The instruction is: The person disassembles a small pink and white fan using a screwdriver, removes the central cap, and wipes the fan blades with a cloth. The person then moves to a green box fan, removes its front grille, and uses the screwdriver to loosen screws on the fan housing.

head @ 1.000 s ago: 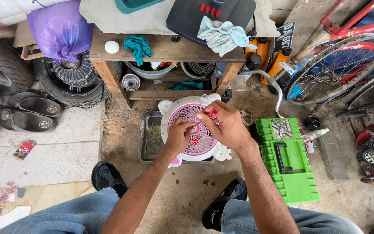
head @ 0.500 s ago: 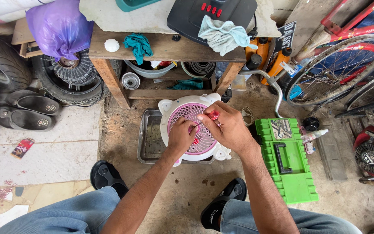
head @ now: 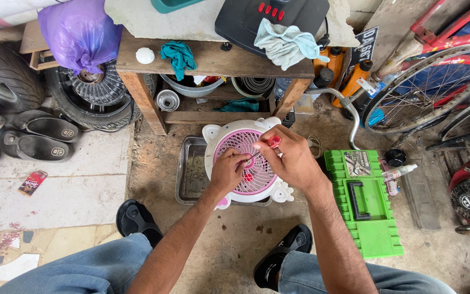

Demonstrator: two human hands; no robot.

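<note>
A small round fan (head: 235, 141) with a white body and pink grille lies face up on a metal tray (head: 190, 171) on the dirt floor. My right hand (head: 289, 160) is closed on a red-handled screwdriver (head: 272, 142) whose shaft reaches down to the middle of the grille. My left hand (head: 228, 170) rests on the grille with its fingertips pinched around the screwdriver's tip near the hub. Both hands cover the lower right part of the fan.
A green toolbox (head: 364, 201) lies to the right of the fan. Behind it stands a wooden bench (head: 213, 62) with cloths and a black case. Tyres (head: 91, 92) and shoes (head: 39, 139) lie left, bicycle wheels (head: 425, 90) right. My sandalled feet (head: 137, 220) flank the fan.
Both hands stay on the fan grille with only slight shifts; the screwdriver remains at the hub.
</note>
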